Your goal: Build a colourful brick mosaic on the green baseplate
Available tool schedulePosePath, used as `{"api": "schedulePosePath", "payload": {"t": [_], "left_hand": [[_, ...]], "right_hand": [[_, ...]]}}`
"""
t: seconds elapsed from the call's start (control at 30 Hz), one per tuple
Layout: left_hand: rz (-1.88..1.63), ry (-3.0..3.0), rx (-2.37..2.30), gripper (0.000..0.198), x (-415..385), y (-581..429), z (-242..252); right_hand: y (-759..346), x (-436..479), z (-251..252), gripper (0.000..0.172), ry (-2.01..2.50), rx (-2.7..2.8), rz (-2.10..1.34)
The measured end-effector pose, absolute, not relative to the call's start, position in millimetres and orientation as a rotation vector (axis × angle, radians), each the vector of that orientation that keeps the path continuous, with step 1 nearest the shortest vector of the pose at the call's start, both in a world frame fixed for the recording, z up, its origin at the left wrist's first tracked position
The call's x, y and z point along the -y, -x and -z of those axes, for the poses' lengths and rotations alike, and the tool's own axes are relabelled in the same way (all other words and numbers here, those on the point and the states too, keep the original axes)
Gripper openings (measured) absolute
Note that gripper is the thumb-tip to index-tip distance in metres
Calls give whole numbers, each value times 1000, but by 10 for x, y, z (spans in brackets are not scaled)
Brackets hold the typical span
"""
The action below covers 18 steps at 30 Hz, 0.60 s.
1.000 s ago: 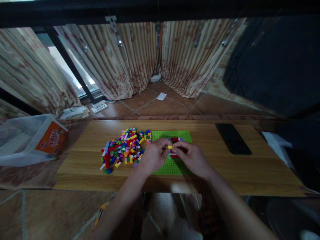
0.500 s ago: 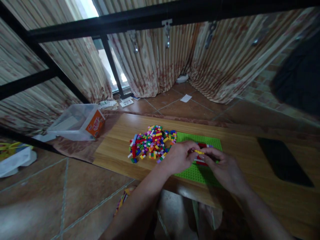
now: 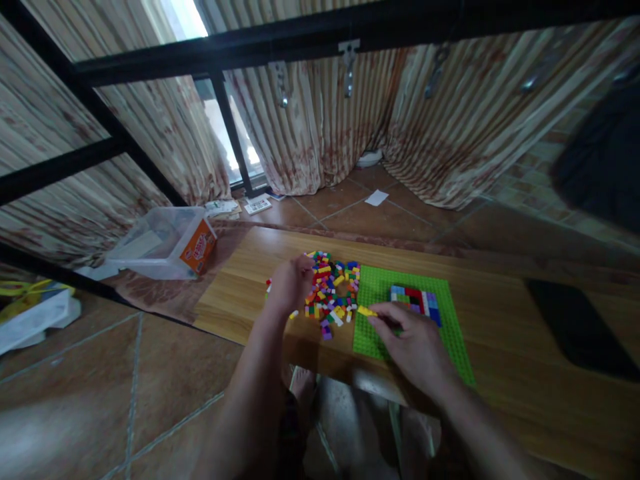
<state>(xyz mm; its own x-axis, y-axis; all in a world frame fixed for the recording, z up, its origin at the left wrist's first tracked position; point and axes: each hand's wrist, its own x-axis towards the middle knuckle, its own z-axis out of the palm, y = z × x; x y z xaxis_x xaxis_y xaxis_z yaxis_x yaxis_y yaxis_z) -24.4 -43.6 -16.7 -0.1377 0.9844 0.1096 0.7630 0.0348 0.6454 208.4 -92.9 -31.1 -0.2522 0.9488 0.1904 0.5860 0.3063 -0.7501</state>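
A heap of small coloured bricks (image 3: 333,287) lies on a low wooden table (image 3: 500,333). To its right sits a green baseplate (image 3: 450,333) with a small block of blue, red, white and purple bricks (image 3: 417,300) built on it. My left hand (image 3: 287,285) rests on the left side of the heap, fingers curled down into the bricks. My right hand (image 3: 407,340) lies over the baseplate's near left part and pinches a yellow brick (image 3: 367,311) at its fingertips.
A dark phone (image 3: 575,327) lies on the table's right part. A clear plastic tub with an orange label (image 3: 167,243) stands on the floor to the left. Striped curtains and black metal bars rise behind. Papers lie on the tiled floor.
My left hand left the baseplate and moved left onto the brick heap. My right hand stayed over the plate with the yellow brick, and the built block is now uncovered. The view swung left.
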Motion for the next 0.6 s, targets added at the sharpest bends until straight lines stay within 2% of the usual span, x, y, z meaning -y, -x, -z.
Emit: {"api": "schedulePosePath", "payload": {"t": [0.1,0.2,0.43,0.6], "left_hand": [[-532,-1666,-2251,26,474,576,170],[-342,-1653,-2282,32,514,741,190],[-266,-1775,-2340,30,475,763,271],[-231,-1851,-2278,25,469,778,312]], "right_hand": [[-1889,956,346,18,1377,1997,-681],[-1732,939,403,19,1473,2017,-603],[-1539,844,490,19,1686,2027,-428],[-1463,839,474,18,1689,2044,-482]]}}
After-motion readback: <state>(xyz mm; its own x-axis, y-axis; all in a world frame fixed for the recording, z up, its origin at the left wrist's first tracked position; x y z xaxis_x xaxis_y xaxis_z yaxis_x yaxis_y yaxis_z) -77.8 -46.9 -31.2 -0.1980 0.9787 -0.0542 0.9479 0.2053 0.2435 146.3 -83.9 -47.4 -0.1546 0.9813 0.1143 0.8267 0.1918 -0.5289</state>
